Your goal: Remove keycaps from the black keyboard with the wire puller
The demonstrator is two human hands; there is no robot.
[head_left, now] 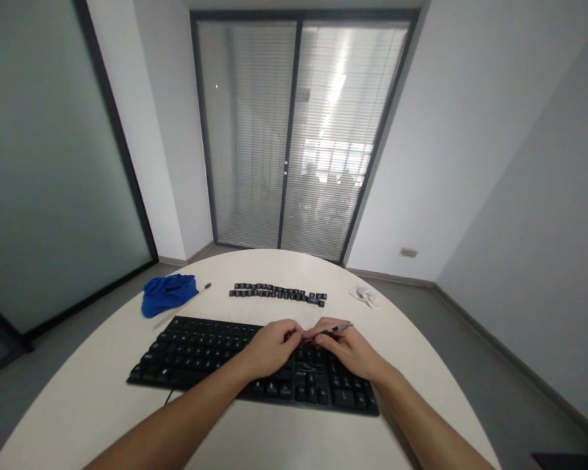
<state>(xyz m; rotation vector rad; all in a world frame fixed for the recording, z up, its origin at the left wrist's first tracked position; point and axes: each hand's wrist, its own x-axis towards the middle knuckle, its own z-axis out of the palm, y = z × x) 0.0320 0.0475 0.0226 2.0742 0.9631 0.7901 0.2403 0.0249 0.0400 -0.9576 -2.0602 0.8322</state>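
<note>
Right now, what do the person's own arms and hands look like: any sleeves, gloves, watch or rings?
Both forearms are bare all the way to the bottom edge of the picture: no sleeves show. The left hand and right hand wear no gloves, and no watch or wristband shows on either wrist. The fingers are too small to tell whether any carries a ring.

We see white walls [470, 130], grey floor [494, 326], a round white table [102, 391], glass doors [294, 130] with blinds, daylight behind them
</note>
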